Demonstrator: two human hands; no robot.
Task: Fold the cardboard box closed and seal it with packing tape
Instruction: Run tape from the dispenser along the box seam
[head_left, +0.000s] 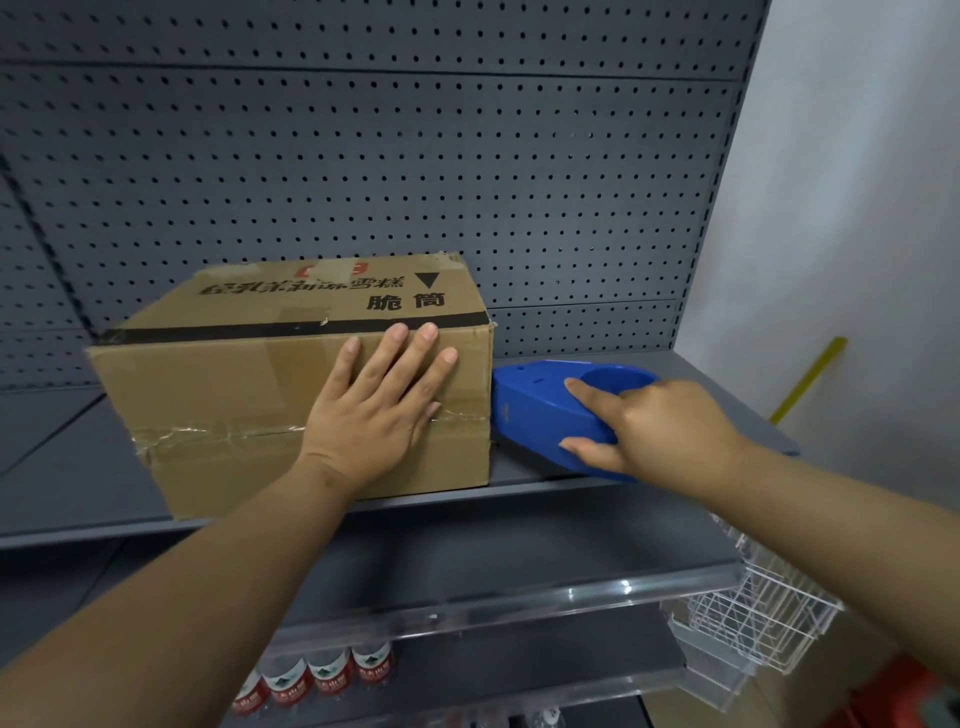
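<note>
Backing everything is a grey pegboard, with a grey shelf below it carrying the closed cardboard box, clear tape along its front seam. Just right of the box lies a blue tape dispenser. The left hand presses flat, fingers straight, on the box front; the right hand grips the dispenser, thumb and fingers curled round it. Water bottles stand lower down

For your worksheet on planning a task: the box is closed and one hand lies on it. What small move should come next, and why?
Probably lift the blue tape dispenser onto the cardboard box. The right hand already grips it beside the box, while the left hand lies flat on the box's front, steadying it.
</note>
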